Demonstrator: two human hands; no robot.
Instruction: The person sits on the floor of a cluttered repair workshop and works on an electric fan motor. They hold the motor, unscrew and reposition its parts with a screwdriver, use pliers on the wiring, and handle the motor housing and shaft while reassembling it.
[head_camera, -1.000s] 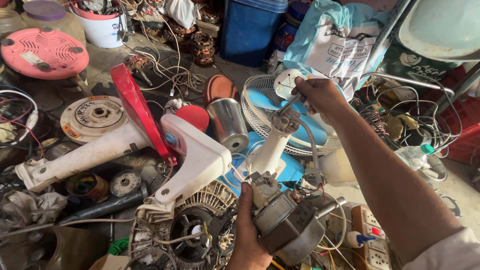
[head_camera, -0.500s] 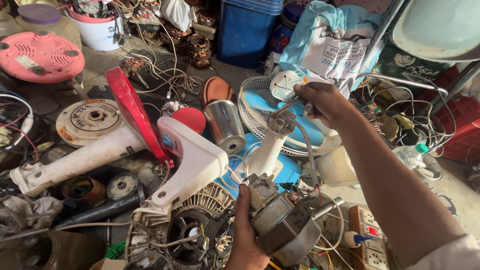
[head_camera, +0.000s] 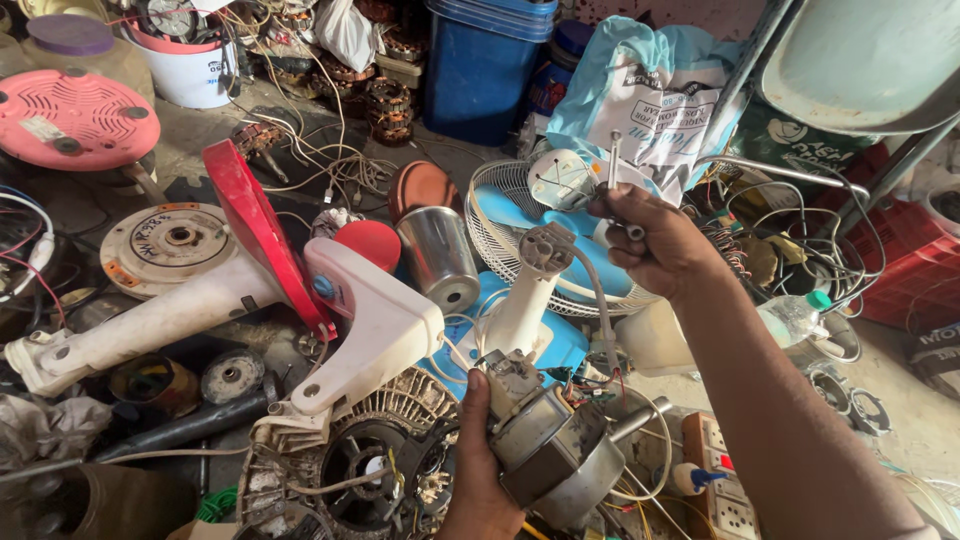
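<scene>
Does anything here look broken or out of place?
Yes. The fan motor in the left hand is stripped bare, loose wires hanging out. The right hand holds a thin metal tool. A white fan housing lies detached among scattered parts.

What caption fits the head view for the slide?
Left hand steadies a grey fan motor while right hand lifts a thin metal rod above a cluttered repair floor.

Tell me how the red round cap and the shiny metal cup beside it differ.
The red round cap is matte red, low and domed; the shiny metal cup is reflective silver, taller and cylindrical. The cap shows a closed top, while the cup lies tilted with its open mouth visible. Both lie untouched among the clutter.
</scene>
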